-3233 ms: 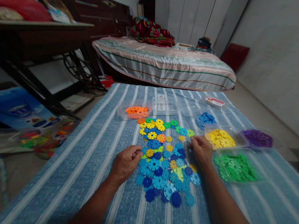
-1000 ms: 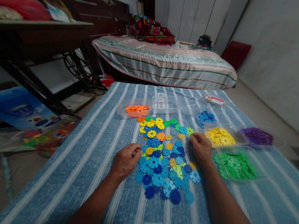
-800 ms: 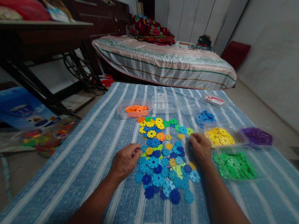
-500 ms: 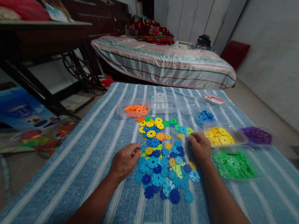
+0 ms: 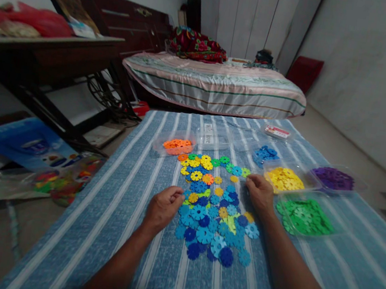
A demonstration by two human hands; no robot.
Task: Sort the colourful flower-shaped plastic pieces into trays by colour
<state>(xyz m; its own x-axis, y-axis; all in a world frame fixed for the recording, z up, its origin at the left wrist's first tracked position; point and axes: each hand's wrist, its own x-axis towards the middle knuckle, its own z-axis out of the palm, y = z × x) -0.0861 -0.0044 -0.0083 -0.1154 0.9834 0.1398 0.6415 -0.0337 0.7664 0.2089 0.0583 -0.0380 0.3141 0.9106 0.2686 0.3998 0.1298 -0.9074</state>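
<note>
A loose pile of flat, gear-edged plastic discs [image 5: 211,208], mostly blue with yellow, orange and green among them, is spread on a blue-and-white striped cloth [image 5: 105,218]. The left hand [image 5: 162,207] is rested at the pile's left edge, its fingers curled in towards the thumb; whether a disc is pinched there cannot be told. The right hand [image 5: 260,193] is laid palm-down at the pile's upper right edge, fingers bent onto the cloth beside the green and cyan discs; a grip on any disc cannot be made out.

Clear trays are set around the pile. Orange discs [image 5: 177,145] are held in one at the far left, dark blue discs [image 5: 264,154] in one at the far right, yellow discs [image 5: 284,178] in one just beside the right hand, green discs [image 5: 302,216] in the nearest one on the right, and purple discs [image 5: 333,177] in the outermost. A bed [image 5: 218,84] is seen beyond the cloth, and a dark table [image 5: 49,49] at the left.
</note>
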